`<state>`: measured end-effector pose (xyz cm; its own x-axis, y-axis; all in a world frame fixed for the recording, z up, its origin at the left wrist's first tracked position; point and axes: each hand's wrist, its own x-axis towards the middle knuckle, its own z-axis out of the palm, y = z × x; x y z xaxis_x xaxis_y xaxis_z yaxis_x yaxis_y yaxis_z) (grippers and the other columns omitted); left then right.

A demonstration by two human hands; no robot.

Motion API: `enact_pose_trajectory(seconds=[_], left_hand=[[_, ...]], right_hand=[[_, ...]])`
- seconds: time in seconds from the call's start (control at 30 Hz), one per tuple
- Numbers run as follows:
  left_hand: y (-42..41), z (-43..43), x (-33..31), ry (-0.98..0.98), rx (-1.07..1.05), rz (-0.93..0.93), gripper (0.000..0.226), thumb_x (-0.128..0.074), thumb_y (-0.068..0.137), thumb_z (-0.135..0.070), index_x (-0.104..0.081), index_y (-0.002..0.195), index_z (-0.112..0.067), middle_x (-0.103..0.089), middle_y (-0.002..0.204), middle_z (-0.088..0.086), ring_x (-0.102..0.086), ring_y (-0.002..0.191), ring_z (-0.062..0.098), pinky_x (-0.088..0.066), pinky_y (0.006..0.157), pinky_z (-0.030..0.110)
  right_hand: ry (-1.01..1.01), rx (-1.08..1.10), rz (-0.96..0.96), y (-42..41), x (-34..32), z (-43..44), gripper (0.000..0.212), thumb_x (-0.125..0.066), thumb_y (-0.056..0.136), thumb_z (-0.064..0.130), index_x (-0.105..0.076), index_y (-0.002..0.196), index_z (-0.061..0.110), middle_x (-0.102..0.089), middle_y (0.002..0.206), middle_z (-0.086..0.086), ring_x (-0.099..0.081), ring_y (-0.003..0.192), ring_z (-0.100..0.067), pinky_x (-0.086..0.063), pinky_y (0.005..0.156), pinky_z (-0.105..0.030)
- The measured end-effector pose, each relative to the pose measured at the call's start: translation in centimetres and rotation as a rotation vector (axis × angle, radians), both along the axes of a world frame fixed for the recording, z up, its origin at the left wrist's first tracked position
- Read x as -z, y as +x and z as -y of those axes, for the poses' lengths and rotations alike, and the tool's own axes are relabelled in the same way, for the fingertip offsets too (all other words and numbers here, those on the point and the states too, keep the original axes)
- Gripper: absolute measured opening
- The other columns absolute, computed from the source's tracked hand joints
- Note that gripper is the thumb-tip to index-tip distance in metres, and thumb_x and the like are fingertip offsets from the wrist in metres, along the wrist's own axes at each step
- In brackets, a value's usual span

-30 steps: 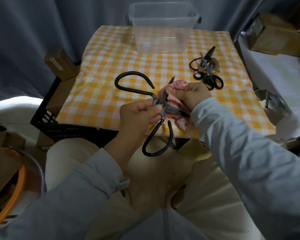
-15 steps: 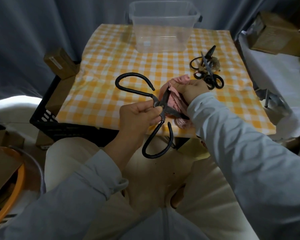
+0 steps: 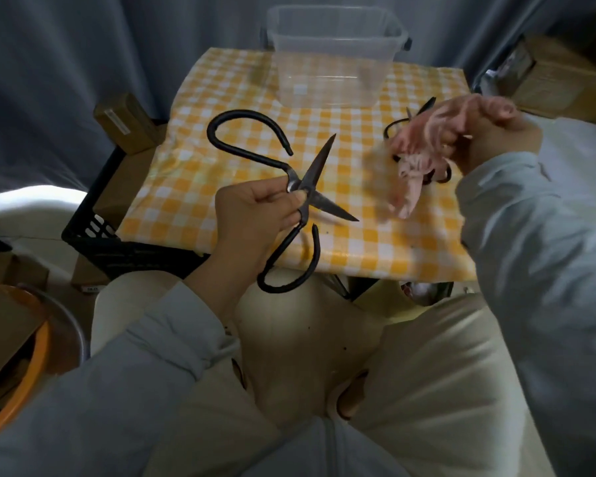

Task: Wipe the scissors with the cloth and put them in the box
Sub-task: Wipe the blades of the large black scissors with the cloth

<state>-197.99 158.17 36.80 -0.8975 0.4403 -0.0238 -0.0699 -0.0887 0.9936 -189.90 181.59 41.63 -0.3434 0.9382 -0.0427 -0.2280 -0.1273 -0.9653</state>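
Over the near edge of the tabletop I see the big black scissors held in the air with their blades spread wide. One blade points up toward the far side, the other out to the right. My left grip, a bare hand, pinches them right at the pivot between thumb and curled fingers. One looped handle arches over the yellow check cover; the other hangs down past the tabletop's edge toward the lap. My right grip is raised off to the right, fingers closed around the pink cloth, which dangles blurred and well apart from the blades. Behind the cloth, a second pair of scissors lies on the tabletop, partly hidden. At the far edge stands the clear plastic box.
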Motion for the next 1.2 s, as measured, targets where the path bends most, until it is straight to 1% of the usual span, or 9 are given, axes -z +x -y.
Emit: enact_pose_trajectory(seconds=[0.13,0.2,0.33,0.47,0.57,0.67,0.8,1.07,1.2], left_hand=[[-0.3,-0.2,0.3,-0.05,0.012,-0.064,0.034,-0.07,0.079,0.005,-0.07,0.076,-0.03,-0.064,0.053,-0.013,-0.065,0.059,0.003,-0.057,0.064,0.021],[-0.3,-0.7,0.4,-0.076,0.025,-0.123,0.032,-0.07,0.079,0.005,-0.071,0.081,-0.026,-0.059,0.048,-0.014,-0.059,0.051,0.0,-0.056,0.06,0.021],[-0.2,-1.5,0.3,-0.121,0.022,-0.172,0.026,-0.071,0.078,0.005,-0.069,0.104,0.002,-0.058,0.046,-0.014,-0.055,0.044,0.001,-0.049,0.052,0.018],[0.0,-1.6,-0.2,-0.147,0.048,-0.194,0.019,-0.074,0.077,-0.001,-0.073,0.082,-0.019,-0.068,0.058,-0.01,-0.071,0.071,0.028,-0.06,0.069,0.04],[0.1,-1.8,-0.2,-0.179,0.053,-0.214,0.025,-0.075,0.076,-0.002,-0.072,0.075,-0.026,-0.067,0.056,-0.012,-0.07,0.072,0.028,-0.06,0.072,0.042],[0.0,-1.8,0.0,-0.177,0.032,-0.213,0.02,-0.074,0.076,0.0,-0.073,0.092,-0.013,-0.067,0.058,-0.01,-0.069,0.068,0.024,-0.06,0.07,0.038],[-0.2,-1.6,0.0,-0.198,0.056,-0.231,0.025,-0.073,0.077,0.002,-0.071,0.1,-0.006,-0.065,0.054,-0.013,-0.066,0.062,0.014,-0.06,0.067,0.029],[-0.2,-1.3,0.4,-0.152,0.091,-0.172,0.027,-0.069,0.078,0.007,-0.068,0.105,0.004,-0.064,0.055,-0.008,-0.062,0.052,0.003,-0.054,0.056,0.018],[-0.1,-1.6,0.2,-0.133,0.113,-0.148,0.029,-0.069,0.079,0.007,-0.066,0.107,0.006,-0.064,0.063,0.0,-0.061,0.051,0.003,-0.054,0.057,0.018]], right_hand=[[0.127,-0.329,0.026,0.4,-0.7,2.5,0.006,-0.061,0.084,-0.001,-0.059,0.083,0.005,-0.061,0.065,-0.006,-0.06,0.059,-0.023,-0.05,0.053,-0.033],[0.196,-0.521,0.039,0.1,-0.7,5.3,0.011,-0.06,0.081,-0.01,-0.059,0.088,-0.001,-0.061,0.062,-0.004,-0.062,0.059,-0.019,-0.051,0.056,-0.029],[0.984,-0.616,0.434,-0.7,0.1,8.6,0.019,-0.065,0.078,0.016,-0.07,0.094,0.007,-0.067,0.095,-0.01,-0.063,0.088,-0.009,-0.05,0.079,-0.024],[1.346,-0.683,0.606,-1.4,1.6,8.4,0.046,-0.046,0.08,0.044,-0.071,0.105,0.014,-0.061,0.121,-0.003,-0.048,0.111,-0.023,-0.029,0.091,-0.023],[1.644,-0.536,0.706,-1.6,2.4,7.7,0.051,-0.043,0.08,0.052,-0.067,0.113,0.022,-0.061,0.122,0.007,-0.04,0.122,-0.027,-0.013,0.086,-0.028],[1.708,-0.545,0.73,-1.9,2.7,7.1,0.039,-0.047,0.085,0.042,-0.071,0.103,0.018,-0.068,0.106,0.0,-0.053,0.114,-0.028,-0.02,0.103,-0.044],[1.962,-0.503,0.515,-2.4,3.3,6.0,0.022,-0.053,0.084,0.019,-0.072,0.089,0.008,-0.07,0.086,-0.01,-0.066,0.08,-0.032,-0.053,0.079,-0.045],[1.97,-0.408,0.489,-2.1,4.1,4.0,0.015,-0.06,0.081,0.007,-0.069,0.091,0.0,-0.068,0.088,-0.016,-0.066,0.079,-0.034,-0.053,0.072,-0.04],[1.968,-0.547,0.418,-1.7,5.0,5.9,0.016,-0.058,0.083,0.008,-0.068,0.092,0.001,-0.068,0.092,-0.015,-0.065,0.085,-0.032,-0.053,0.075,-0.038]])
